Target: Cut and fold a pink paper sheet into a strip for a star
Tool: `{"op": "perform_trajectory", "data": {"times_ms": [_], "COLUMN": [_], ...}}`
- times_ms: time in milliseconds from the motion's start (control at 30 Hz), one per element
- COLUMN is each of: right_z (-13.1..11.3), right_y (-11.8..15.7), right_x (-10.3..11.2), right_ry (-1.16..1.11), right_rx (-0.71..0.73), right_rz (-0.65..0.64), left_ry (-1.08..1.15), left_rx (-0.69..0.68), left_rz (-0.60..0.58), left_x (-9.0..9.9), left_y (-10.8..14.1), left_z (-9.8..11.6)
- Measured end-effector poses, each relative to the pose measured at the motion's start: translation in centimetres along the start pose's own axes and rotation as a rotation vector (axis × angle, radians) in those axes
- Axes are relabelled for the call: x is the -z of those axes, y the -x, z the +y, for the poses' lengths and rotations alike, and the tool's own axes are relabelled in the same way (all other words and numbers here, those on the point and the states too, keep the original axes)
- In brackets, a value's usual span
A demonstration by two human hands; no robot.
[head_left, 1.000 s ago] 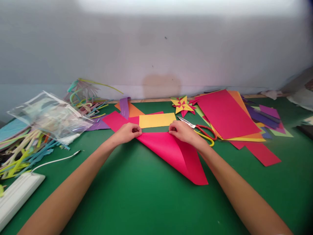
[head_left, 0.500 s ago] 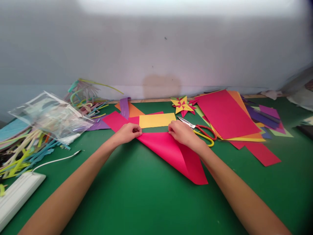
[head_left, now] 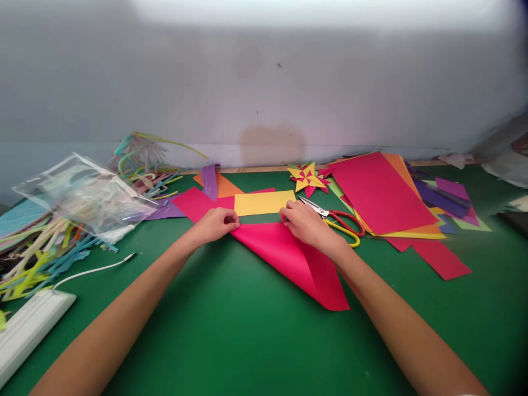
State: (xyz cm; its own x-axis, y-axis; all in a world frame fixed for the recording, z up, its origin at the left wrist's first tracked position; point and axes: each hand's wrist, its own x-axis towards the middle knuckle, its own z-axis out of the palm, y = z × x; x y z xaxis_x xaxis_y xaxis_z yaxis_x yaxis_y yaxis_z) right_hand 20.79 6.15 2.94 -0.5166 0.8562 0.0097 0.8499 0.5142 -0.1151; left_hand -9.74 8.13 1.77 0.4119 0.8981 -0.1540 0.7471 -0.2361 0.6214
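Note:
A red sheet of paper (head_left: 284, 256) lies before me, one side curled over diagonally and not pressed flat along its lower left. My left hand (head_left: 216, 224) pinches its far left corner. At the far edge, my right hand (head_left: 303, 221) is closed with bent fingers on the paper; its fingertips are partly hidden. Just beyond the sheet is a yellow paper strip (head_left: 264, 203). Scissors (head_left: 342, 220) with red and yellow handles rest close to my right hand, blades partly open. A folded red and yellow paper star (head_left: 308, 179) stands behind them.
To the right lies a stack of coloured sheets (head_left: 383, 192), with a red offcut (head_left: 443, 258) in front. A clear plastic bag (head_left: 86, 192) and a heap of coloured strips (head_left: 37, 264) lie left, near a white power strip (head_left: 33, 330) and its cable. A wall (head_left: 264, 82) closes off the back.
My right hand has shifted very slightly left along the far edge of the red sheet. My left hand and the curled paper look almost the same.

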Motion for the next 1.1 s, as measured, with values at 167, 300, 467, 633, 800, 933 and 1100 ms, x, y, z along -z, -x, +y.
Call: {"op": "perform_trajectory", "data": {"times_ms": [167, 300, 467, 633, 800, 933, 1100], "right_z": [0.0, 0.1, 0.1, 0.1, 0.1, 0.4, 1.5], "right_y": [-0.1, 0.0, 0.4, 1.0, 1.7, 1.9, 2.4], "right_x": [-0.3, -0.8, -1.5, -2.0, -2.0, -2.3, -3.1], "right_ry": [-0.006, -0.024, -0.071, -0.114, -0.157, -0.181, -0.224], "right_rx": [0.006, -0.015, -0.031, -0.004, 0.028, 0.046, 0.113], "right_rz": [-0.004, 0.001, 0.011, 0.047, 0.076, 0.09, 0.113], "left_ry": [-0.007, -0.01, -0.015, -0.011, -0.007, -0.004, -0.004], "left_rx": [0.0, -0.001, -0.001, -0.001, 0.003, 0.005, 0.005], "left_rz": [0.001, 0.005, 0.013, 0.005, 0.0, 0.0, 0.001], "left_x": [0.0, 0.0, -0.1, 0.0, 0.1, 0.0, 0.0], "left_y": [0.0, 0.1, 0.1, 0.1, 0.0, 0.0, 0.1], "left_z": [0.1, 0.1, 0.1, 0.2, 0.3, 0.2, 0.2]}}
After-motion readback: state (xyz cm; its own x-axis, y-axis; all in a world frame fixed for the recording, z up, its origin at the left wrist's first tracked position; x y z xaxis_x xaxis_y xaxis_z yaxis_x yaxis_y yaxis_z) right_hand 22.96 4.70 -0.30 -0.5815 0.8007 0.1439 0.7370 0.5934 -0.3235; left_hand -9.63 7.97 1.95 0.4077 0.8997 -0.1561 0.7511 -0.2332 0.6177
